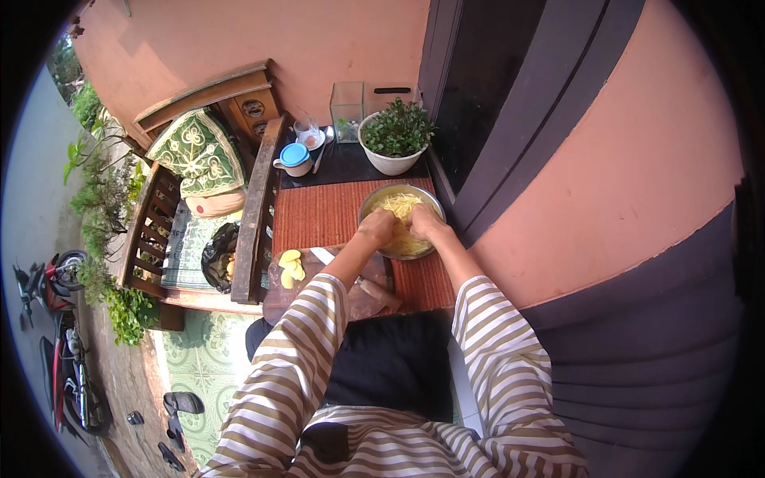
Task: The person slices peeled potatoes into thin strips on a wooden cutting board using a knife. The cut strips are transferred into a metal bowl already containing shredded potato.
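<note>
A metal bowl (440,210) of pale yellow shreds (407,244), which look like cut potato, stands on the table before me. My left hand (379,227) reaches in from the left, its fingers curled among the shreds. Opposite it, my right hand (425,222) is also closed on shreds, though its fingertips are hidden. A clump of strands shows between and beyond both hands. Nearer me, a round wooden cutting board (284,308) bears several pale yellow slices (291,269). Across the board lies a knife with a wooden handle (378,293), partly covered by my left forearm.
Beyond the red woven mat (317,209) stand a lidded mug (294,159), a glass (307,132) on a saucer, a glass tank (348,112) and a potted plant (399,137). A wooden bench (257,215) at left holds a black plastic bag (219,254). Door frame at right.
</note>
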Demonstrator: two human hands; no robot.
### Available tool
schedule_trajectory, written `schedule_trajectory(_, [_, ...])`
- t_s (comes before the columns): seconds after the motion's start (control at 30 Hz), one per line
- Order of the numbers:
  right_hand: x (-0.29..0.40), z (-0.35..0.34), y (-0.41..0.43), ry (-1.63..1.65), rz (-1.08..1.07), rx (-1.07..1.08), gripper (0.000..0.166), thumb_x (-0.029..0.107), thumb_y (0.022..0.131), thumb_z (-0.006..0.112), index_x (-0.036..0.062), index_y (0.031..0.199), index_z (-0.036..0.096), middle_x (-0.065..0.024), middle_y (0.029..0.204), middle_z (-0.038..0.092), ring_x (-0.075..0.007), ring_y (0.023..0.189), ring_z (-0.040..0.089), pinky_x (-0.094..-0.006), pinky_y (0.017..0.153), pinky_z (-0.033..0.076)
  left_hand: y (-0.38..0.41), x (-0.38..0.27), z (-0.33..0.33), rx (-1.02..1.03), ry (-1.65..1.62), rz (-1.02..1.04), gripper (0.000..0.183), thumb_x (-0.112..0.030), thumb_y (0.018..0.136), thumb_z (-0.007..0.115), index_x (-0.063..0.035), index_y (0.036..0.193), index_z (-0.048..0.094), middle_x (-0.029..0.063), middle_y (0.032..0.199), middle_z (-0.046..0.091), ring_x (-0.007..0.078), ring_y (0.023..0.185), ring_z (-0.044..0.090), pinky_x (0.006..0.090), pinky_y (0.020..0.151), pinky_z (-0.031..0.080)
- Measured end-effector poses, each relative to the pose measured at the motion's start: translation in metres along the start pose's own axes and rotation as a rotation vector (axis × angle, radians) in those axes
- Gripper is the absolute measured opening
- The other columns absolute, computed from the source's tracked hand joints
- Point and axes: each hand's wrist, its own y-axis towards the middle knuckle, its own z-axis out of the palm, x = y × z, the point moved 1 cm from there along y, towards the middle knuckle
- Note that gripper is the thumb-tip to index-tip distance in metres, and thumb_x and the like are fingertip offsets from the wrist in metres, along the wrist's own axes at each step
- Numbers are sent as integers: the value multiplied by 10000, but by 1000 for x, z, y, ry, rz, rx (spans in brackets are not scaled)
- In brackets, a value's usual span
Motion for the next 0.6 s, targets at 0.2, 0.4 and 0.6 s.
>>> schedule_trajectory(0.2, [16, -9, -18, 77, -144, 20, 224, -39, 711, 635, 34, 877, 766, -245, 918, 699, -333, 923, 704, -383, 836, 552, 13, 13, -2, -98, -110, -57, 199, -122, 753, 742, -105, 946, 785, 199, 961, 717, 346, 946, 695, 418, 877, 542])
schedule_trajectory(0.4, [14, -39, -8, 221, -127, -172, 301, -69, 766, 557, -20, 1005, 733, -266, 1024, 684, -388, 996, 672, -418, 878, 540, 32, 22, -11, -86, -56, -4, 290, 24, 791, 605, -112, 978, 780, 156, 933, 730, 315, 918, 705, 403, 858, 550])
schedule_trajectory(0.6, [-10, -34, -2, 125, -115, -22, 295, -63, 797, 587, 8, 1051, 720, -258, 1122, 668, -405, 1016, 665, -460, 871, 550, 27, -4, -20, -17, 59, -53, 249, -44, 833, 571, -102, 1007, 740, 173, 977, 713, 342, 981, 680, 445, 828, 547])
